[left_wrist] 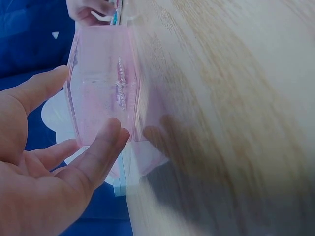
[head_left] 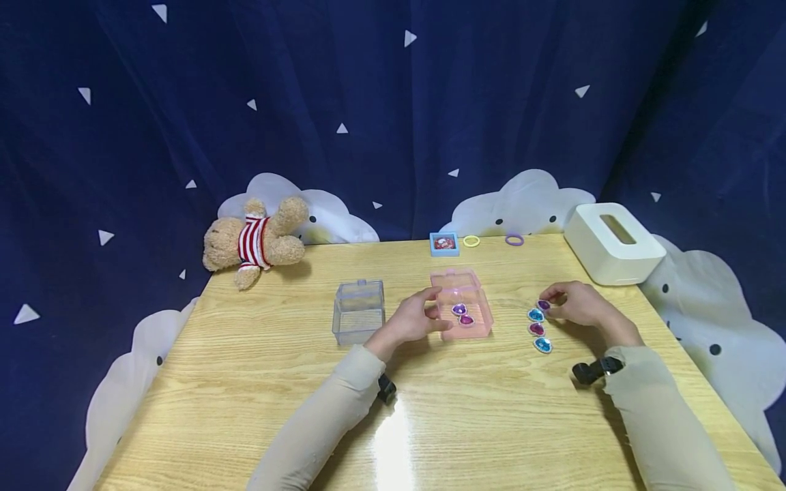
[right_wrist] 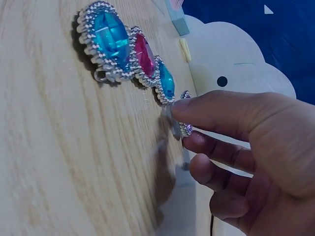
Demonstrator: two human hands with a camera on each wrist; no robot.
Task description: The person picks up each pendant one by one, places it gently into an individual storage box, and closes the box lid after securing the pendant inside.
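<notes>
My right hand (head_left: 580, 305) pinches a purple gem with a silver beaded rim (right_wrist: 186, 114) between thumb and forefinger, at the far end of a row of gems. Nearer in that row lie a blue gem (head_left: 535, 315), a magenta gem (head_left: 537, 329) and another blue gem (right_wrist: 109, 37). With fingers fairly straight, my left hand (head_left: 413, 318) rests against the left side of a see-through pink box (left_wrist: 98, 44), whose lid is raised. Inside the box are a purple gem (head_left: 459, 309) and a magenta gem (head_left: 467, 320).
Left of the pink box stands a clear greyish box (head_left: 353, 337), its lid up. Along the back edge are a small blue-framed square (head_left: 445, 244), a yellow ring (head_left: 471, 241) and a purple ring (head_left: 514, 240). A teddy bear (head_left: 254, 239) lies back left; a white tissue box (head_left: 614, 245) stands back right.
</notes>
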